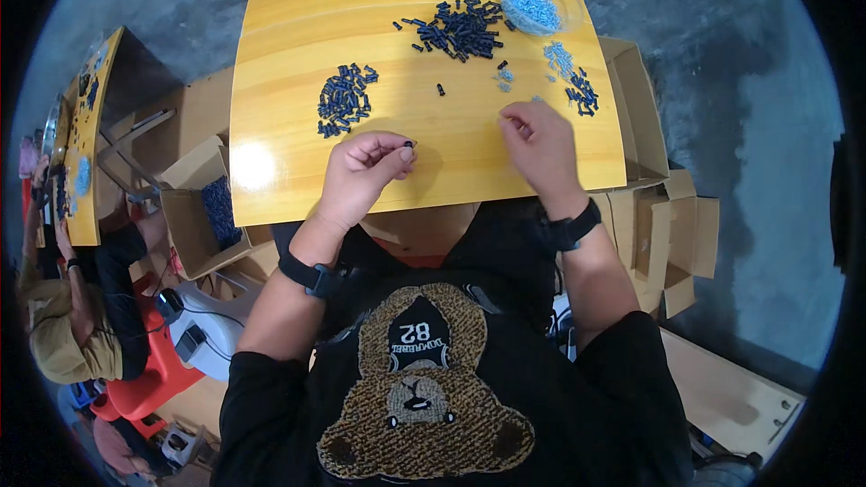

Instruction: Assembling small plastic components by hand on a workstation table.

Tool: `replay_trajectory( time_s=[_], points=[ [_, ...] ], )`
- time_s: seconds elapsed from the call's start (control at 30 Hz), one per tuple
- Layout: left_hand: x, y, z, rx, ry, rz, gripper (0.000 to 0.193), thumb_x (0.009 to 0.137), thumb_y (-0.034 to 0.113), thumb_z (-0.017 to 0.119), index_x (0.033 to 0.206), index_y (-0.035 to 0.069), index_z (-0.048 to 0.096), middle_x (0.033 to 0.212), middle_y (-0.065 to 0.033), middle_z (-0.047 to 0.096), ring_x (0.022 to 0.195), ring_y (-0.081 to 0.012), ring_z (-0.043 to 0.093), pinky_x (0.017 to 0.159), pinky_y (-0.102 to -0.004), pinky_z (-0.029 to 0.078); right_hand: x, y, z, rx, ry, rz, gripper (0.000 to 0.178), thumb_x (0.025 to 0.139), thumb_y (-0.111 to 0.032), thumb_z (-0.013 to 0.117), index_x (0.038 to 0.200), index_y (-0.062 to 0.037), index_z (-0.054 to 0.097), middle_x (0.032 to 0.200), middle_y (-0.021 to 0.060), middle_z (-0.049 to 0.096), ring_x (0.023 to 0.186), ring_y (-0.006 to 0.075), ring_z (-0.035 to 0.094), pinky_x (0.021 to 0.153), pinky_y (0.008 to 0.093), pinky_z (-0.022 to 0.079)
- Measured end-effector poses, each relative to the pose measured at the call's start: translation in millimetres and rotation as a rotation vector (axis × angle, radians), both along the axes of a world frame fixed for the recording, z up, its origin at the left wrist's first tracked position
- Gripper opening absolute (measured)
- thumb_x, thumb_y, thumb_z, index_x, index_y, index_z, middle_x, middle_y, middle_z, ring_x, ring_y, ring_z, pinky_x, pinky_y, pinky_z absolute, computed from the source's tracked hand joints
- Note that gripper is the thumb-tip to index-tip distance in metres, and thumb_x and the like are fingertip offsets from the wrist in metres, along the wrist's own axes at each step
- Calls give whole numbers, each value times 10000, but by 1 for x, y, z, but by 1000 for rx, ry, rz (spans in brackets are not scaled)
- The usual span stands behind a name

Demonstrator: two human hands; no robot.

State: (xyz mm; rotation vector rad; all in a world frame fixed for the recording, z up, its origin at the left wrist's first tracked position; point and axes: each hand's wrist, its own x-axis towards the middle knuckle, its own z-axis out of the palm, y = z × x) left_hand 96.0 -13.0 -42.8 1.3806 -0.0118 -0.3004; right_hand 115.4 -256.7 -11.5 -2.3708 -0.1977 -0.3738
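Observation:
My left hand (359,173) is closed over the near part of the yellow wooden table (289,45). Between its thumb and forefinger is a small black plastic piece (409,144). To its right, my right hand (546,149) has thumb and forefinger pressed together; what they hold, if anything, is too small to make out. Beyond my left hand lies a heap of black pieces (345,101). A larger black heap (460,32) sits farther back in the middle. Near my right hand are a few loose light blue bits (504,80) and a small black pile (583,93).
A clear round bowl (574,2) of light blue bits stands at the far right, with a blue heap (558,59) before it. Cardboard boxes (642,117) flank the table. At far left another person (77,307) sits at a second table (93,99).

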Motion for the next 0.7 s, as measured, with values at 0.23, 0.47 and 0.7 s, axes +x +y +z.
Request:
replay_trajectory(
  time_s=[0.23,0.47,0.7],
  points=[
    [-1,0,1,-51,-42,-40,120,871,43,595,975,-18,602,819,-45,641,734,-101,600,683,-229,496,47,-11,6,-249,-189,-20,54,717,-94,641,723,-40,638,718,113,585,759,299,567,680,382,450],
    [-4,0,-2,-48,-66,-8,129,862,71,624,951,-22,614,796,-18,626,718,-63,573,664,-205,480,67,-5,-1,-380,-172,-17,40,684,-90,656,695,-77,692,731,104,586,765,291,565,703,375,468],
    [-1,3,-1,-62,-60,-16,143,869,83,617,964,-24,610,798,-25,626,718,-74,576,672,-212,481,73,-1,-6,-412,-131,-5,45,658,-85,653,679,-77,691,690,99,579,768,290,567,685,374,479]
  ],
)
